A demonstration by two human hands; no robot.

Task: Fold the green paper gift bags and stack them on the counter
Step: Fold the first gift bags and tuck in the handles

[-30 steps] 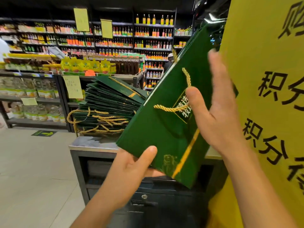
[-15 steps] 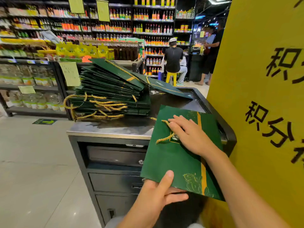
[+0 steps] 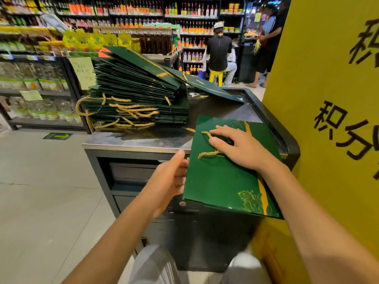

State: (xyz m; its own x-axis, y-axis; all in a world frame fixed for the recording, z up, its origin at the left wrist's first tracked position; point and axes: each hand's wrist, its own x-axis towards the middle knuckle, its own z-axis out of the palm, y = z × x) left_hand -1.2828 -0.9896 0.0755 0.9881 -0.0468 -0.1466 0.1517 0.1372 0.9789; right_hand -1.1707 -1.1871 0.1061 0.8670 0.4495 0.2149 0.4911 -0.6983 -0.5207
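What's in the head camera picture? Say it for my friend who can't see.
A person presses a flat green bag onto the edge of a metal counter with the right hand, while the left hand holds its left edge. Behind it sits a tall stack of folded green bags with gold rope handles.

Yellow board [image 3: 328, 78] with big black characters fills the right side. Back wall – shelves of bottles [image 3: 143, 9], mostly orange and red caps. Person in a black shirt [image 3: 219, 52] sits on a yellow stool [image 3: 215, 75], back to camera; a second person [image 3: 270, 37] stands near. Handwritten note [image 3: 82, 72] hangs on the left rack. Green arrow sticker [image 3: 58, 136] lies on the pale tiled floor [image 3: 41, 201].
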